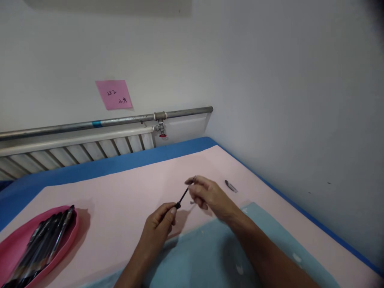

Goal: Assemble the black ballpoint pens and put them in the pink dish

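Observation:
My left hand (pixel 159 223) is closed around the dark, thicker end of a thin black stick (pixel 184 195), thumb on top. The stick slants up and to the right from it. My right hand (pixel 207 194) is at the upper end, with thumb and forefinger pinched about the tip and the other fingers curled. A small greyish bit shows at that tip, too small to name. Under my right hand lies a small grey piece (pixel 192 203) on the pink sheet. Farther right rests a short black-and-clear piece (pixel 231 186), perhaps a cap.
At the left, a pink basin (pixel 77 228) holds several black pen-like sticks (pixel 49 240). The pink sheet (pixel 120 208) covers a blue table (pixel 180 147), with a light blue cloth (pixel 204 252) along the front. Walls, a radiator (pixel 99 150) and a pipe (pixel 126 120) stand behind.

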